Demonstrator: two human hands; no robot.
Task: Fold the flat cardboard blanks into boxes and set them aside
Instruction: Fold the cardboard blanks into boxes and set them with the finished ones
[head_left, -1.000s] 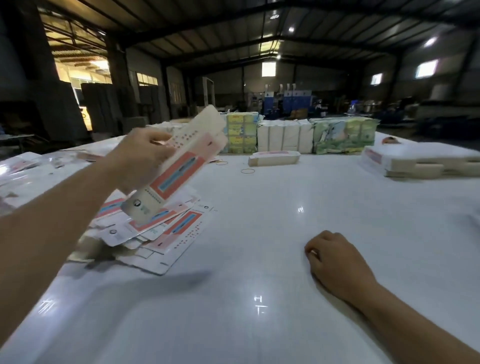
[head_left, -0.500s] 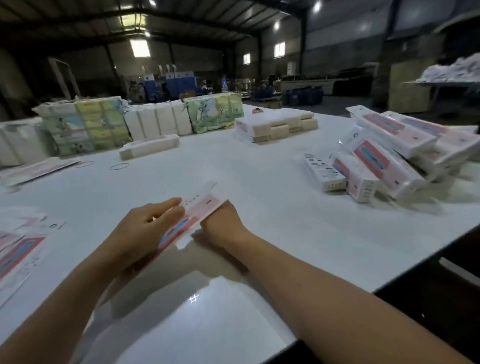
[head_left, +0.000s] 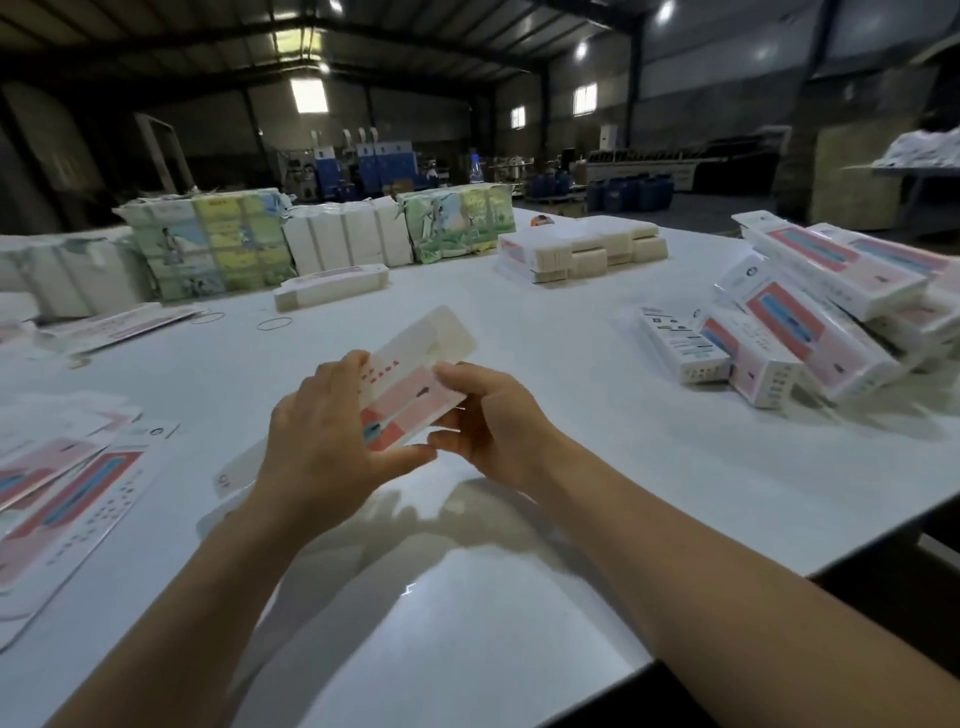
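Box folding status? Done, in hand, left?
Done: a pile of folded boxes lies set aside at the right of the table. In hand: left hand and right hand both grip one pink-and-white blank, partly opened. Left: loose flat blanks at the left, not yet folded.

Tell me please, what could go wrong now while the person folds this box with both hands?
1. Both hands, left hand and right hand, hold the half-open box in the air above the table; a wrong squeeze could crease a panel.
2. The pile of finished boxes leans unevenly near the table's right edge; adding one carelessly might make some slide off.
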